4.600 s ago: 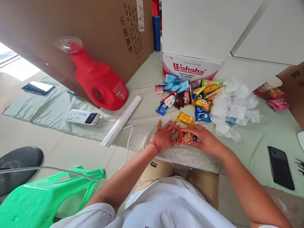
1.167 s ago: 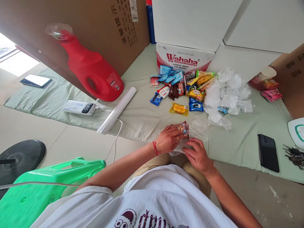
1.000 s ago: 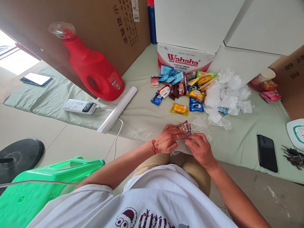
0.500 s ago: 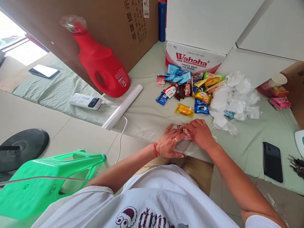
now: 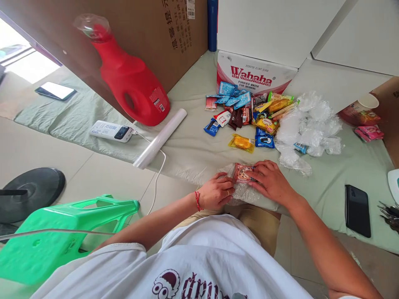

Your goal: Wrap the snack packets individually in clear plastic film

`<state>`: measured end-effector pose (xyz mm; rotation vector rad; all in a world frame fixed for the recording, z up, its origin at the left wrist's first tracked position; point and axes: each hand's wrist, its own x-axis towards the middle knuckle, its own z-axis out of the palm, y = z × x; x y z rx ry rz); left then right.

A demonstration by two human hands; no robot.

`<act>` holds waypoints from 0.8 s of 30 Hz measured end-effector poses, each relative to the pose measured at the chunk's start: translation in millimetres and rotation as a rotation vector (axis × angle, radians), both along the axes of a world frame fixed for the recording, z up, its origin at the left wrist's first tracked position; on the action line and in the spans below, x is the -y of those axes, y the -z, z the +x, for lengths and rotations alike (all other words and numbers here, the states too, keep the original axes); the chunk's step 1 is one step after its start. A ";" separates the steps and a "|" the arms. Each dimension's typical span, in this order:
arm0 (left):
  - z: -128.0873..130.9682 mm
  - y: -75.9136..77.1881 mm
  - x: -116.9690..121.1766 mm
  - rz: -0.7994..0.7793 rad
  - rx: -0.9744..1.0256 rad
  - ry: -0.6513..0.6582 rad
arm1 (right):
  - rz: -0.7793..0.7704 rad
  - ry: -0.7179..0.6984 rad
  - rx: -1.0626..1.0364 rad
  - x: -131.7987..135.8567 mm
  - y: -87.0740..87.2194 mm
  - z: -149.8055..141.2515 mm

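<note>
In front of my body, a small red snack packet (image 5: 241, 172) lies on crumpled clear plastic film (image 5: 245, 192) at the near edge of the cloth. My left hand (image 5: 217, 191), with curled fingers, grips the film just left of the packet. From the right, my right hand (image 5: 272, 182) holds the packet's right side, its fingers over the wrapper and hiding part of it. A yellow snack packet (image 5: 242, 143) and a blue snack packet (image 5: 264, 141) lie a little beyond my hands.
Several wrapped snacks (image 5: 235, 101) are piled before a Wahaha carton (image 5: 249, 72). Beside them sits a heap of clear plastic-wrapped bundles (image 5: 311, 124). A film roll (image 5: 160, 139), a power bank (image 5: 110, 131) and a red jug (image 5: 137, 91) stand left; a black phone (image 5: 357, 211) lies right.
Both hands have drawn apart, the left one sliding left and the right one shifting slightly right. More of the red packet shows between them now.
</note>
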<state>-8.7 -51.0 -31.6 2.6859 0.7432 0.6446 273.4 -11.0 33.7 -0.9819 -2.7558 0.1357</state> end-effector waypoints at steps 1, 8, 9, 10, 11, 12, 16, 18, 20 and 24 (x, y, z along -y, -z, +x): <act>0.6 -0.9 -0.1 -0.003 -0.001 -0.009 | 0.025 -0.003 0.019 2.0 2.1 -1.0; -11.8 -9.3 13.0 0.048 0.031 0.004 | 0.146 0.076 0.056 5.3 13.2 -7.3; -15.3 -7.9 17.4 0.082 0.056 0.031 | 0.145 0.076 0.052 4.9 14.5 -7.3; -18.2 -5.9 21.8 0.123 0.085 0.056 | 0.142 0.080 0.048 4.6 15.8 -7.0; -20.3 -3.4 25.6 0.165 0.114 0.073 | 0.137 0.084 0.043 4.4 17.3 -6.4; -21.1 -1.0 28.4 0.203 0.147 0.075 | 0.129 0.090 0.035 4.2 18.9 -5.6; -11.9 3.8 23.7 0.143 0.243 -0.327 | 0.079 0.092 -0.026 3.9 25.0 -0.6; -4.3 2.1 12.1 0.000 0.198 -0.599 | 0.051 0.082 -0.064 3.5 27.1 1.8; -1.3 -1.5 -1.5 -0.129 0.137 -0.668 | 0.030 0.077 -0.090 3.1 28.7 3.7; -22.6 -9.8 -16.8 -0.256 0.240 -0.511 | -0.005 0.095 -0.107 2.9 32.7 5.5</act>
